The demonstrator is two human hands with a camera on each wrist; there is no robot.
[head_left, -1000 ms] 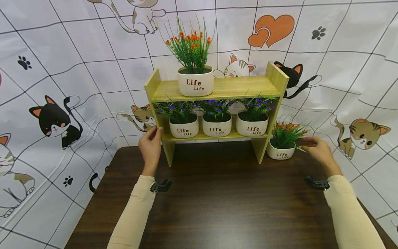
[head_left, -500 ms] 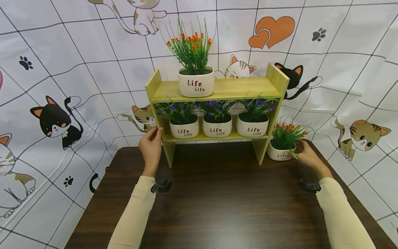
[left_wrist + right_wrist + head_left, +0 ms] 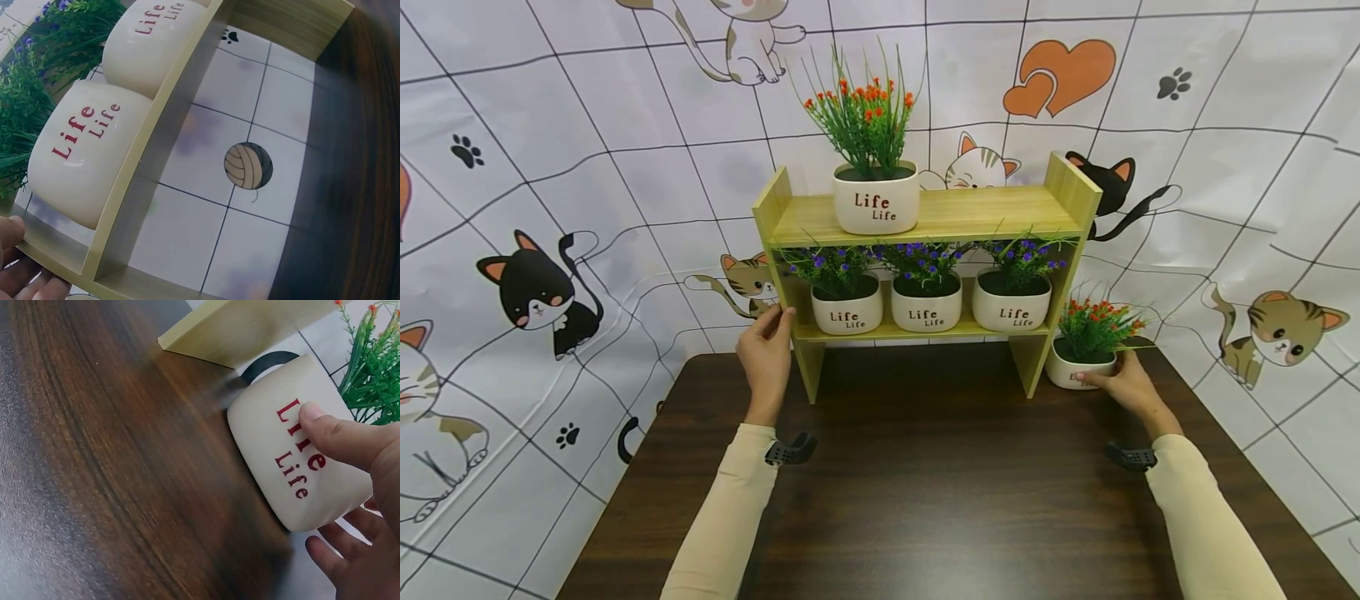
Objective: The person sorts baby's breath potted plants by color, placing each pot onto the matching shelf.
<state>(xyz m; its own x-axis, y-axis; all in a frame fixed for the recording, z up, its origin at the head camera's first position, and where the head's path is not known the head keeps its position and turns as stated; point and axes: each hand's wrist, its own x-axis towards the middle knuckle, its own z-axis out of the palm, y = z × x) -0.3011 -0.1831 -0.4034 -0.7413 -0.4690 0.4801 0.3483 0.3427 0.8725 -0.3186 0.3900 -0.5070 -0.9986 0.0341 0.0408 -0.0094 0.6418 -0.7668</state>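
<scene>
A two-tier wooden shelf (image 3: 917,335) stands on the table, and my left hand (image 3: 766,354) pinches the front edge of its left side panel. In the left wrist view, the thumb (image 3: 11,232) lies inside the panel and the other fingers outside. My right hand (image 3: 1123,385) grips a white potted plant (image 3: 1090,333) with orange-red flowers, on the table right of the shelf. In the right wrist view, the thumb (image 3: 334,431) lies across the pot's red "Life" lettering; the fingers reach round its side, partly hidden.
Three purple-flowered pots (image 3: 925,304) line the lower tier. One orange-flowered pot (image 3: 877,200) stands on the top tier, left of its middle. Behind the shelf is a wall covering (image 3: 647,183) with cat drawings. The dark wooden table (image 3: 955,483) extends in front.
My right hand has moved left from beside the orange-flowered pot on the table, bringing its thumb onto the pot's front. The left hand has stayed at the shelf's side panel.
</scene>
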